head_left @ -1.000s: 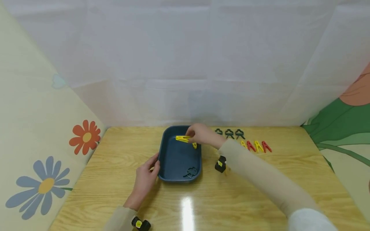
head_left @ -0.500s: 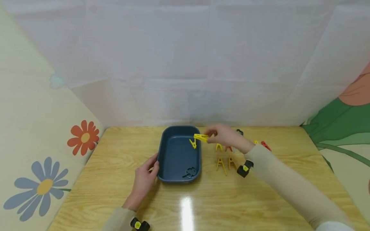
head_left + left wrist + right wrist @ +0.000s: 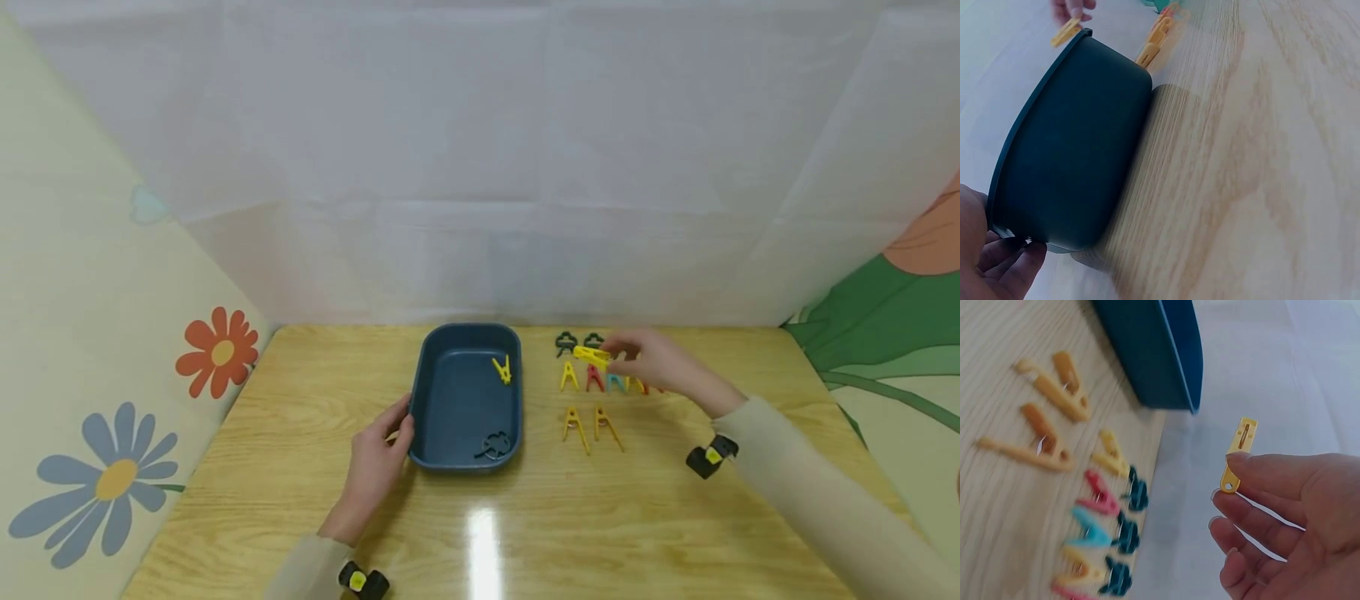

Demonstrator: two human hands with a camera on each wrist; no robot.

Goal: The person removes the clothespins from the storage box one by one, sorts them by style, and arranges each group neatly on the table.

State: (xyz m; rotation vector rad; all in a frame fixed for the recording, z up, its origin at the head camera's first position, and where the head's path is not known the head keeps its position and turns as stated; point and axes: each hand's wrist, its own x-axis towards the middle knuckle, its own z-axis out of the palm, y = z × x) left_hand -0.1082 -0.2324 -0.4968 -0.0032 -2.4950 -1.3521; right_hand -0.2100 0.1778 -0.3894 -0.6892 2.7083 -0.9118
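My right hand (image 3: 651, 365) pinches a yellow clothespin (image 3: 592, 357) between thumb and fingers, raised above the rows on the table, right of a dark blue tray (image 3: 429, 408). Up close, the right wrist view shows the held clothespin (image 3: 1239, 455) between the thumb and index finger. With my left hand (image 3: 375, 457) I hold the tray's left wall near its front corner; the fingers and rim (image 3: 999, 181) show in the left wrist view. Inside the tray lie another yellow clothespin (image 3: 503, 369) and a dark green clover-shaped piece (image 3: 494, 447).
Clothespins in yellow, red (image 3: 595, 377) and light blue (image 3: 616, 381) form a row right of the tray. Behind them lie dark green pieces (image 3: 566, 342); in front, two larger orange-yellow clothespins (image 3: 573, 428). A white sheet (image 3: 480, 167) hangs behind the wooden table (image 3: 322, 375).
From over the tray, my right hand has moved right with the yellow clothespin still pinched, now above the rows. My left hand has stayed on the tray.
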